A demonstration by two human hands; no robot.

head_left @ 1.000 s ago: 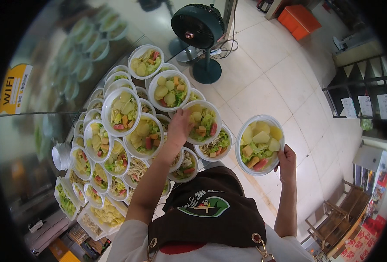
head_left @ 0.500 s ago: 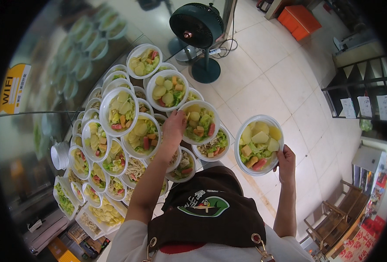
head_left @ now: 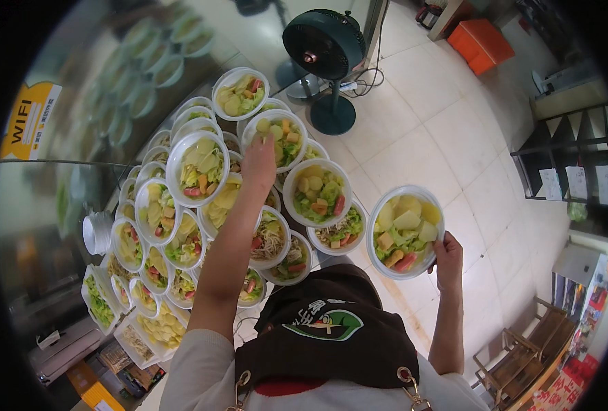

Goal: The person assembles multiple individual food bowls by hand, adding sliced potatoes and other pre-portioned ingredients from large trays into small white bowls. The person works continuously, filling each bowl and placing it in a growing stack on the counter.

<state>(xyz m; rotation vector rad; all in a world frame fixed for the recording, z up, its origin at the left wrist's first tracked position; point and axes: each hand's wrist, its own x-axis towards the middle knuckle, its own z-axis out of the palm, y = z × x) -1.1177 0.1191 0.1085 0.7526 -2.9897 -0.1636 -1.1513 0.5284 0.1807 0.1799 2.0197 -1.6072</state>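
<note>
On the right, my right hand (head_left: pixel 448 262) grips the rim of a round white plastic bowl (head_left: pixel 406 274) in the air. Inside lie pale yellow slices, lettuce, golden cubes and a pink piece. My left hand (head_left: pixel 259 163) reaches over the stacked bowls, its bunched fingertips at the food in another round bowl (head_left: pixel 287 164). Whether anything is pinched there is hidden. Beside that hand stand a bowl (head_left: pixel 198 164) to the left and one (head_left: pixel 318 195) to the right, similarly filled. Under my left forearm, more bowls are partly covered, one with pale shreds (head_left: pixel 274 240).
A dark green fan (head_left: pixel 333 113) stands beyond the bowls, its cable on the tiles. Glass panels border the left, near stacked white lids or bowls (head_left: pixel 97 233). Rectangular trays (head_left: pixel 137 342) sit at lower left. Right are a black rack (head_left: pixel 568 157), wooden chairs (head_left: pixel 516 356) and an orange box (head_left: pixel 481 46).
My left hand has moved away from me, from the bowl nearer me to the one beyond it. My right hand still holds its bowl in nearly the same place.
</note>
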